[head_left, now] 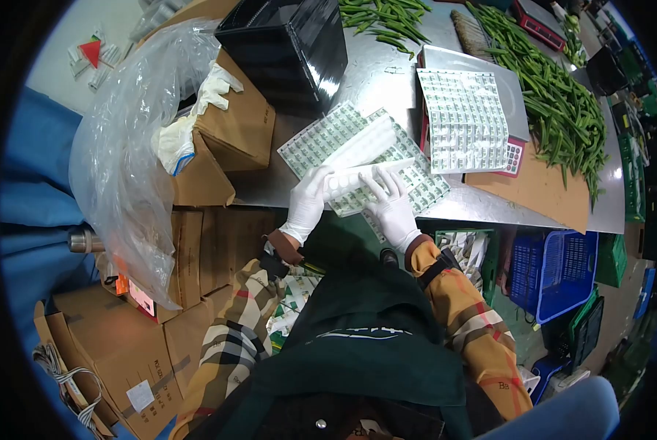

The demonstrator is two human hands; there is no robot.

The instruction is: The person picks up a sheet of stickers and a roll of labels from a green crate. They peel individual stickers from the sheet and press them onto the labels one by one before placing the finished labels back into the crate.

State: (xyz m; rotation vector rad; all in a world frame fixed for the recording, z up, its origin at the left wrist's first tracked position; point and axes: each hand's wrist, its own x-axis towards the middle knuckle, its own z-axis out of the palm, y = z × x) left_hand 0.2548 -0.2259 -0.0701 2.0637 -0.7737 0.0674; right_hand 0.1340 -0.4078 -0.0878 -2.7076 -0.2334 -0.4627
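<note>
Both my hands are in white gloves at the front edge of the metal table. My left hand (308, 202) is closed on the left end of a pale, folded-looking strip of a label sheet (349, 183), which has faint round marks. Over its right part, my right hand (393, 211) grips the same sheet with fingers slightly apart; its thumb is hard to make out. Beneath and behind lie label sheets (315, 141) with rows of small green print, overlapping at angles. A second whitish strip (365, 143) crosses them.
A label sheet (466, 121) lies over a scale (514, 155) on the right. Green okra-like pods (563, 110) are heaped beyond it. A black crate (288, 55), an open cardboard box (233, 128) with gloves (176, 143) and clear plastic stand left. Below right is a blue basket (556, 271).
</note>
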